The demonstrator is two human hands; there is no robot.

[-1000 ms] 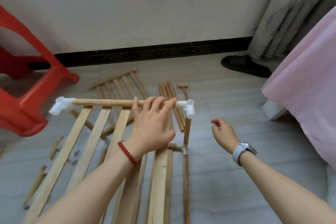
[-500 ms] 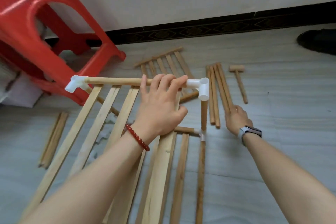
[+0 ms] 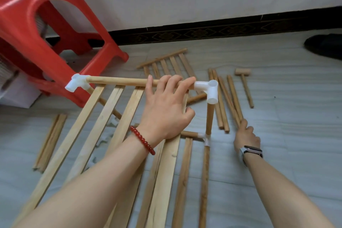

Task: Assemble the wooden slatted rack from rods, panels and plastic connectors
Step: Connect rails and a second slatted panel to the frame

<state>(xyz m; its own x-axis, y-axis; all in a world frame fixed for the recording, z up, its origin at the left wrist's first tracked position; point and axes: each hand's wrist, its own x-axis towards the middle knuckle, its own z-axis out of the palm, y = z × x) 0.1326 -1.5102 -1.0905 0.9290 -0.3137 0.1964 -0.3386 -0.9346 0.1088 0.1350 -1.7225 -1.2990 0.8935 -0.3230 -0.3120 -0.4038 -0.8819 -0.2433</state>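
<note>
The half-built rack stands on the floor: a top rod runs between a white corner connector on the left and another white connector on the right, with slats sloping down toward me. My left hand grips the top rod near the right connector. A vertical rod drops from that connector to a lower white joint. My right hand reaches down to the near end of a bundle of loose rods on the floor and closes round one rod.
A red plastic stool stands at the left, close behind the rack. A second slatted panel and a small wooden mallet lie further back. Thin sticks lie at the left. A dark slipper sits at the right edge.
The view has swung left and down. My right hand dropped from mid-air to the loose rods on the floor. My left hand has stayed on the top rod.
</note>
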